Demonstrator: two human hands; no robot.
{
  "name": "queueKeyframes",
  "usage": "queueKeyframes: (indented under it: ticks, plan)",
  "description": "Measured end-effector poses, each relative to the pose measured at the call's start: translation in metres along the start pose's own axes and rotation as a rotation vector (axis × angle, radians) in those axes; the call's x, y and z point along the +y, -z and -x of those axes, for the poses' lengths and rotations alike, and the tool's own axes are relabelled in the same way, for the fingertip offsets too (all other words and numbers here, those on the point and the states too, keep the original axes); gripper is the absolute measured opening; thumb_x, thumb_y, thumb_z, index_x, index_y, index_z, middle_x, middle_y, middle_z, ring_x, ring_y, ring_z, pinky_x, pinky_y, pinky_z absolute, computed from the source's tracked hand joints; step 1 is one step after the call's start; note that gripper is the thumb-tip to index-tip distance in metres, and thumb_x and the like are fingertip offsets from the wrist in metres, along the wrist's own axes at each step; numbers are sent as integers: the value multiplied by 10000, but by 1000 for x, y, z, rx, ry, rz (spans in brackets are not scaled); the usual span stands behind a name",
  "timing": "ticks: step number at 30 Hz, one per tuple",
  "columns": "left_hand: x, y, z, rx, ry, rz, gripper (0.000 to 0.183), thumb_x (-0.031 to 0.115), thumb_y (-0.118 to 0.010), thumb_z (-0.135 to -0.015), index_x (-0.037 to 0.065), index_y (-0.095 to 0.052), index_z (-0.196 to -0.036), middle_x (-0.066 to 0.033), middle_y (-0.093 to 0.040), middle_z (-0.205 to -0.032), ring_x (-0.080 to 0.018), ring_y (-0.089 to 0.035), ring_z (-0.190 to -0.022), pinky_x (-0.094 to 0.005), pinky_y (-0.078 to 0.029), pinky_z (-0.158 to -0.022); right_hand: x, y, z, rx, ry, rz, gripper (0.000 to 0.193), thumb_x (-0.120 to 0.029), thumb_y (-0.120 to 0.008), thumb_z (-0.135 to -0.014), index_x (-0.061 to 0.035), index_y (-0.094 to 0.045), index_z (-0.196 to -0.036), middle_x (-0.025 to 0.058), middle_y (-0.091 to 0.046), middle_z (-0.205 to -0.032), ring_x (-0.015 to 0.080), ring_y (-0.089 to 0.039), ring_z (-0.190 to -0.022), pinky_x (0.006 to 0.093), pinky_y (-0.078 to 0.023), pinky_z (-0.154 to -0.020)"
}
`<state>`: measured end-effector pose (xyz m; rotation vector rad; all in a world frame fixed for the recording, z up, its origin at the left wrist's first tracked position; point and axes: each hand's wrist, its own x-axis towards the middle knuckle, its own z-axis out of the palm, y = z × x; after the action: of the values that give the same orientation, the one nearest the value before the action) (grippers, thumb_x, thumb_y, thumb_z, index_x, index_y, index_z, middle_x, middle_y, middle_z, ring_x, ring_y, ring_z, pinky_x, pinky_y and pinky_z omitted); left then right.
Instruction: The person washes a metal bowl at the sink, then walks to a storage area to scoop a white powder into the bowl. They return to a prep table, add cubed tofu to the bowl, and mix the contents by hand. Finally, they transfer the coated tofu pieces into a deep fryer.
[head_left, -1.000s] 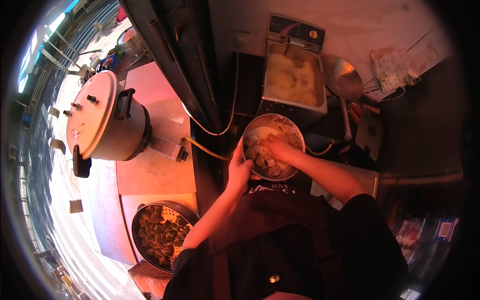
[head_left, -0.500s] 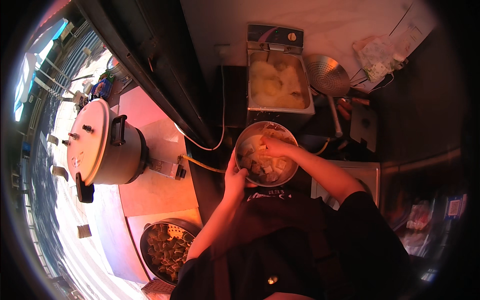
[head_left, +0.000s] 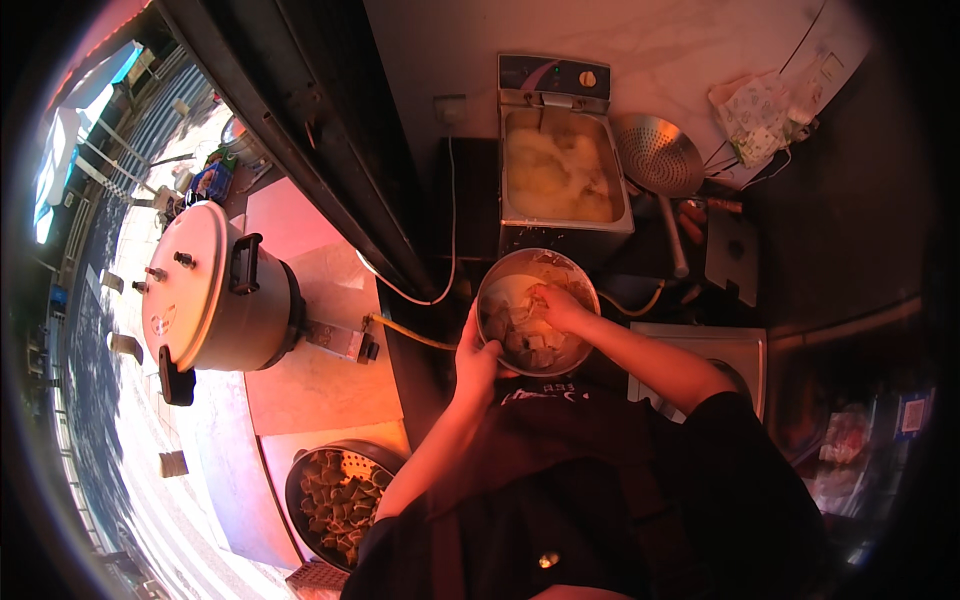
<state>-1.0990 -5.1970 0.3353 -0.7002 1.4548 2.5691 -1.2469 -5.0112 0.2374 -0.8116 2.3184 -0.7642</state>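
Note:
A round metal bowl (head_left: 590, 345) is held close to my body, just below the deep fryer. Pale, flour-coated chunks (head_left: 530, 338) lie inside it, with white powder around them. My left hand (head_left: 478, 355) grips the bowl's left rim, thumb over the edge. Inside the bowl, my right hand (head_left: 562, 308) reaches down among the chunks from the right. Its fingertips are bent and partly sunk in the coating, so what they grasp is hidden. The deep fryer (head_left: 624, 215) beyond the bowl holds foaming yellow oil (head_left: 560, 170).
A perforated skimmer (head_left: 658, 155) lies right of the fryer. At left stands a big pressure cooker (head_left: 225, 300) on a counter (head_left: 320, 390). A pot (head_left: 292, 500) of dark wrapped pieces sits at lower left. A dark post (head_left: 300, 130) slants behind the counter. A hose (head_left: 410, 335) runs nearby.
My right hand has shifted slightly right and down within the bowl, and the chunks beneath it have been moved about. My left hand keeps its hold on the rim.

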Motion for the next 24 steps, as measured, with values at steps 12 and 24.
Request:
queueKeyframes:
  ticks: [12,24]
  plan:
    - [0,-5,-1,-59,9,47,833,-127,-367,-792,202,-241,-1547,-149,-514,-1359,-216,-692,-886,-250,-607,-521,-15,3,-4,231,-75,-66,813,-258,-792,-732,-152,-405,-1440,294,-379,-1361,476,-463,-1224,458,-410,-1049]
    - [0,-10,-4,-67,-7,20,824,-125,-385,-794,201,-262,-1541,-147,-481,-1393,-228,-683,-926,-249,-608,-521,-26,-10,3,126,-80,330,781,-197,-792,-700,-204,-460,-1407,208,-382,-1377,517,-430,-1183,523,-437,-992]
